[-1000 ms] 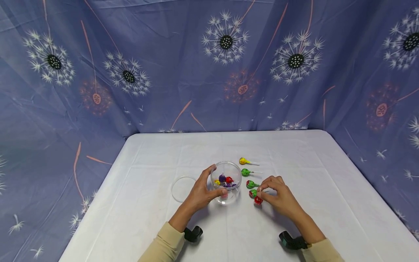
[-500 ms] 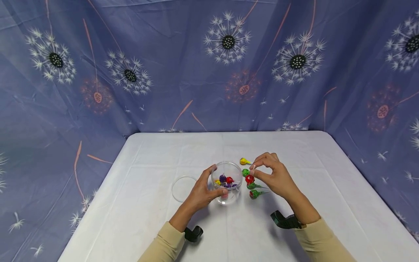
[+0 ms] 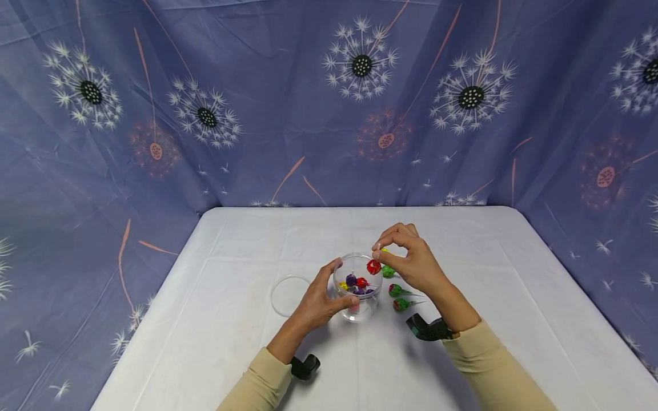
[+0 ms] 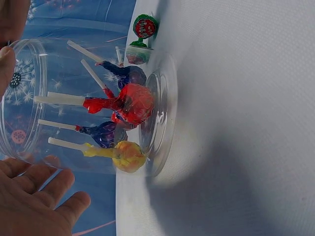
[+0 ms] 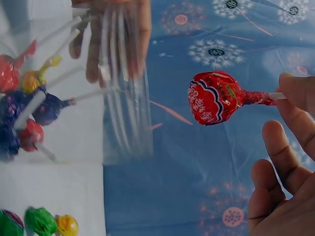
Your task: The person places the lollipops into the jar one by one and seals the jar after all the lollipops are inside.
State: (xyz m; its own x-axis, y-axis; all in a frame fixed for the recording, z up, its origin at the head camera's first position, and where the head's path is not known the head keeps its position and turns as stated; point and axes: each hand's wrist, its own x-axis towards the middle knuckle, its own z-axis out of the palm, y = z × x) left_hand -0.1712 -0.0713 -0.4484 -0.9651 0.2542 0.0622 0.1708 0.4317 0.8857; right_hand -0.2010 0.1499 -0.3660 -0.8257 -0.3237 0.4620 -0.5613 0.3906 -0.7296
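Observation:
My left hand (image 3: 319, 299) grips the upper side of a clear plastic jar (image 3: 354, 315) that stands on the table. Inside it, several wrapped lollipops rest heads down; a red lollipop (image 4: 135, 103) and a yellow lollipop (image 4: 129, 157) show in the left wrist view, with purple ones between. Over the jar's right rim, my right hand (image 3: 411, 262) pinches another red lollipop (image 5: 214, 98) by its white stick between thumb and finger. Its head hangs downward at the jar's mouth in the head view. The stick's end is hidden by the fingers.
Right of the jar lie green lollipops (image 3: 401, 305) and a yellow lollipop (image 5: 67, 225), mostly behind my right hand in the head view. A clear round lid (image 3: 272, 295) lies left of the jar. The white-covered table (image 3: 247, 245) meets a blue patterned curtain (image 3: 288, 114).
My right hand has lifted the red lollipop off the table's right side and carried it up and left, over the jar's rim. My left hand stays on the jar.

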